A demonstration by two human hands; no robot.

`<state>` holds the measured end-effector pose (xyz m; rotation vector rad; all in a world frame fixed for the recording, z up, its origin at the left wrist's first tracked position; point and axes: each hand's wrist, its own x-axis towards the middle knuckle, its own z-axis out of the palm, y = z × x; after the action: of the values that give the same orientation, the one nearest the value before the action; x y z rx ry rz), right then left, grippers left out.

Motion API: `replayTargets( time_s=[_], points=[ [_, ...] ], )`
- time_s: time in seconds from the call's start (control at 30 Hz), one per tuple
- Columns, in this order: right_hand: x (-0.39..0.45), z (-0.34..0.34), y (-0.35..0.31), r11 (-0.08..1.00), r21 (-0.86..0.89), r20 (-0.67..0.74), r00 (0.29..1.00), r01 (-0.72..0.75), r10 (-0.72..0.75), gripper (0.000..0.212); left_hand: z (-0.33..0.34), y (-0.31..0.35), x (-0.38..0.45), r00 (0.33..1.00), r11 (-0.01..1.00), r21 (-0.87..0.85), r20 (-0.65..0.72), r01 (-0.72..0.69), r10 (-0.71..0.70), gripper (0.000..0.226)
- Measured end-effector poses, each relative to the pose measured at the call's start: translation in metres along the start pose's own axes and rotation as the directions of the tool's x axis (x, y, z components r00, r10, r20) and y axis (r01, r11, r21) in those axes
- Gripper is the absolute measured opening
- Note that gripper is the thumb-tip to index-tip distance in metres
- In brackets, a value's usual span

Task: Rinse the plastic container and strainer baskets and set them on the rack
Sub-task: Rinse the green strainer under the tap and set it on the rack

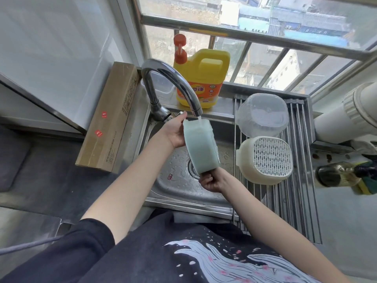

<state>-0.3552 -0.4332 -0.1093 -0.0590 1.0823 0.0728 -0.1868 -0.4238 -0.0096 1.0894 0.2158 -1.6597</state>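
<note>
A pale green strainer basket (199, 147) is tilted on its side over the sink (181, 186), with water from the faucet (173, 82) running onto its upper edge. My left hand (175, 131) grips its far end near the spout. My right hand (211, 180) grips its near end from below. On the roll-up rack (297, 197) to the right, a clear plastic container (263, 114) lies upside down at the back. A cream strainer basket (266, 160) lies upside down in front of it.
A yellow detergent jug (201, 78) with an orange pump stands on the sill behind the faucet. A long cardboard box (110, 117) leans left of the sink. A white pipe (346, 117) and an oil bottle (336, 173) sit to the right of the rack.
</note>
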Motion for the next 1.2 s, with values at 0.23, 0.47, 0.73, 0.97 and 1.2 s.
replayTargets(
  time_s=[0.23, 0.47, 0.73, 0.97, 1.2],
  points=[
    [0.002, 0.012, 0.002, 0.999, -0.010, -0.053, 0.998, -0.037, 0.036, 0.030, 0.000, -0.011, 0.001, 0.998, 0.977, 0.205, 0.015, -0.058, 0.057, 0.037],
    [-0.004, 0.027, 0.006, 0.998, -0.056, -0.169, 0.985, 0.030, -0.039, 0.043, -0.001, -0.022, 0.002, 0.995, 0.891, 0.442, 0.029, -0.099, 0.096, 0.019],
    [-0.007, 0.019, 0.010, 0.973, -0.071, -0.278, 0.932, 0.221, -0.232, 0.031, -0.010, -0.021, 0.010, 0.956, 0.934, 0.298, -0.156, -0.195, 0.249, 0.024],
    [-0.028, 0.014, 0.002, 0.958, 0.133, -0.138, 0.962, 0.253, -0.235, 0.025, -0.015, -0.016, 0.013, 0.938, 0.981, 0.006, -0.290, -0.195, 0.189, 0.035],
    [-0.033, 0.018, -0.009, 0.889, 0.400, 0.068, 0.960, 0.222, -0.270, 0.025, -0.030, -0.015, 0.016, 0.880, 0.981, -0.107, -0.466, -0.162, 0.095, 0.021]
  ],
)
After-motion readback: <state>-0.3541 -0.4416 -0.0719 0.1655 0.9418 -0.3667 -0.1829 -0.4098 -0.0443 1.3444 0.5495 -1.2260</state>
